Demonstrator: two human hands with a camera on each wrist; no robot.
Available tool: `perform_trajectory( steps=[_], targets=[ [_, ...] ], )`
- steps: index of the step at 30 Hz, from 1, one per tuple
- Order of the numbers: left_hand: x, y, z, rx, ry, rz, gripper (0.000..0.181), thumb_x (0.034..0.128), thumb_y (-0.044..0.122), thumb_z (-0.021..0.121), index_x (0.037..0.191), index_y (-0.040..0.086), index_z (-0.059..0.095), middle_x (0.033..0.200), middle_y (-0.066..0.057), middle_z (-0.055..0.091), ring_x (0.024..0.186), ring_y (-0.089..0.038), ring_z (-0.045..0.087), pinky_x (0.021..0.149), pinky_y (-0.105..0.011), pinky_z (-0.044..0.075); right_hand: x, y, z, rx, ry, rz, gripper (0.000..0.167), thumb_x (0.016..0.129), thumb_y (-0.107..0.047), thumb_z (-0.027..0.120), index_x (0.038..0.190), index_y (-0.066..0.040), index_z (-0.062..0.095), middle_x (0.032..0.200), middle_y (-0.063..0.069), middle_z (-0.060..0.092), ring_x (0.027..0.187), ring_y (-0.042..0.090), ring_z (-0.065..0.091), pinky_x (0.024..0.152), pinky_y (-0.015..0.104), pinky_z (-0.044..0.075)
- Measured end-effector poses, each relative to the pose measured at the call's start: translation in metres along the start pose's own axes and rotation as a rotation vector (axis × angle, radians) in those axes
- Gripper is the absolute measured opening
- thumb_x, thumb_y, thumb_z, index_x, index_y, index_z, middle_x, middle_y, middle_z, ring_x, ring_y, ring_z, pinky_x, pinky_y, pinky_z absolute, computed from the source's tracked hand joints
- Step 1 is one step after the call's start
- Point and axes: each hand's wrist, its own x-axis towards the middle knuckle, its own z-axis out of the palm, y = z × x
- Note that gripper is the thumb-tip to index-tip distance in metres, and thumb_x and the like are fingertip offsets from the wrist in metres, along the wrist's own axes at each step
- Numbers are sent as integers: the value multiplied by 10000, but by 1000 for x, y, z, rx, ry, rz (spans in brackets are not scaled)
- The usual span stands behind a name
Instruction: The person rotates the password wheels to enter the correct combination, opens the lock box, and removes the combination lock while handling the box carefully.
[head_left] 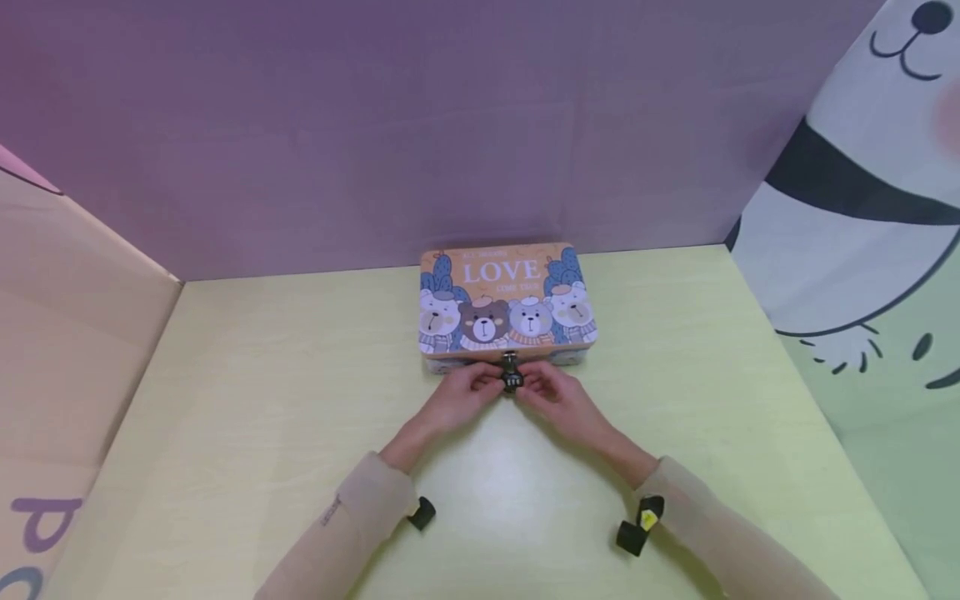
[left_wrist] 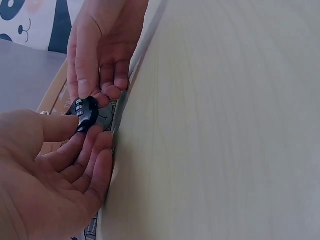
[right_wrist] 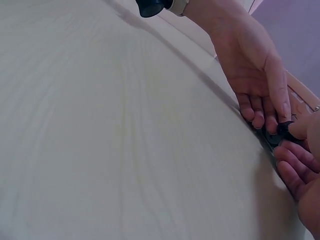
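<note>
A small black lock (head_left: 513,381) was right between my two hands, at the front of the tin box (head_left: 510,292). The box sat on the counter (head_left: 285,375) by its far edge, near the middle of that edge, with its lid down. Its long side ran the same way as the far edge, and its front looked toward the near edge, where I was.

My left hand (head_left: 459,396) pinched the lock from the side of the counter's left edge. My right hand (head_left: 562,400) pinched it from the side of the right edge. No hand was nearer, because both were touching it.

The lock was at the metal latch (head_left: 510,360), in the middle of the box's front. I could not tell if its loop was locked or loose, because my fingers were in the way. The little number wheels (left_wrist: 79,107) went in a row from one hand to the other. My left thumb (left_wrist: 62,127) was by one end of the row, and my right thumb (left_wrist: 85,82) was by the other.
</note>
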Motion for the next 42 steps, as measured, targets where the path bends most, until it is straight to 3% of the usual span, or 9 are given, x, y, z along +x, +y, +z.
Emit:
perform_trajectory(
  steps=[9, 19, 42],
  targets=[
    [2, 0, 0, -22, 1, -20, 263, 1017, 167, 642, 1231, 17, 677, 1126, -104, 720, 1014, -209, 673, 950, -375, 559, 2, -6, 1, -23, 37, 101, 241, 989, -116, 679, 1210, -24, 659, 1032, 78, 704, 943, 176, 650, 859, 265, 559],
    [3, 1, 2, -30, 8, -21, 258, 996, 154, 673, 1188, -18, 683, 1087, -120, 722, 982, -214, 679, 919, -359, 570, 6, -7, -2, 13, 6, 173, 260, 1011, -140, 657, 1201, 38, 656, 1098, 169, 733, 996, 276, 707, 857, 227, 566],
    [4, 4, 4, -40, 8, -52, 268, 989, 202, 696, 1161, -3, 690, 1076, -102, 715, 955, -191, 672, 892, -330, 577, 11, -8, -8, 5, -54, 203, 231, 977, -136, 686, 1146, 22, 677, 1018, 111, 731, 906, 193, 681, 804, 270, 581]
  ],
)
